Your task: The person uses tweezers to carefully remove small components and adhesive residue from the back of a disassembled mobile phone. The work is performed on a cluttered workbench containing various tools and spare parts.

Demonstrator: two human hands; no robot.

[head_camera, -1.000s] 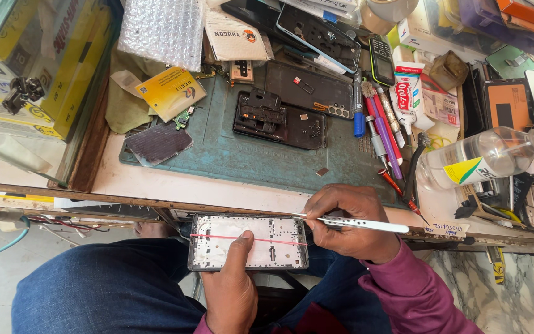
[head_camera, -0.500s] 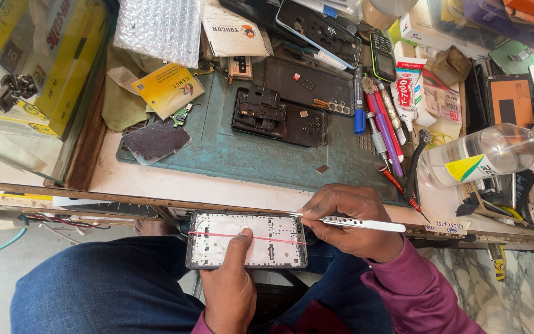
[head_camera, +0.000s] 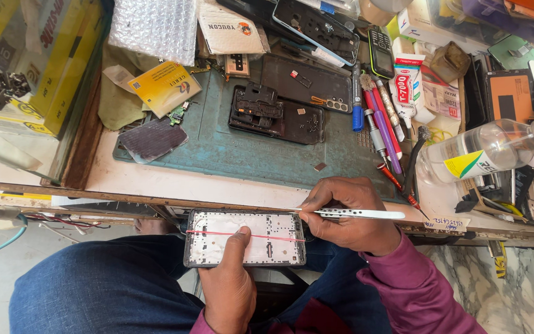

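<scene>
- left hand (head_camera: 230, 287) comes in from 6 o'clock, grasping the phone frame (head_camera: 245, 238) from below, thumb laid across its pale inner face
- phone frame sits low centre, over the lap in blue jeans (head_camera: 106, 284), just off the desk edge (head_camera: 156, 196); long side runs 9 to 3 o'clock
- thin red band (head_camera: 217, 234) stretches lengthwise across the frame, passing under the thumb
- right hand (head_camera: 350, 213) at 3 o'clock of the frame, fingers clenched on white tweezers (head_camera: 360, 214); the tip points toward 9 o'clock and reaches the frame's upper right corner (contact too small to confirm)
- maroon sleeve (head_camera: 415, 291) covers the right forearm, going off toward 5 o'clock
- teal work mat (head_camera: 230, 154) lies on the desk at 12 o'clock of the hands
- black opened phone body (head_camera: 276, 111) rests on the mat, a second dark back panel (head_camera: 307, 80) just beyond it
- row of pens and drivers (head_camera: 378, 117) along the mat's right edge, at 1 o'clock
- clear plastic bottle (head_camera: 483, 151) lies on its side at 2 o'clock, well apart from the frame
- yellow card (head_camera: 165, 86) and bubble wrap (head_camera: 152, 28) at 11 o'clock, yellow boxes (head_camera: 38, 55) at far 10 o'clock
</scene>
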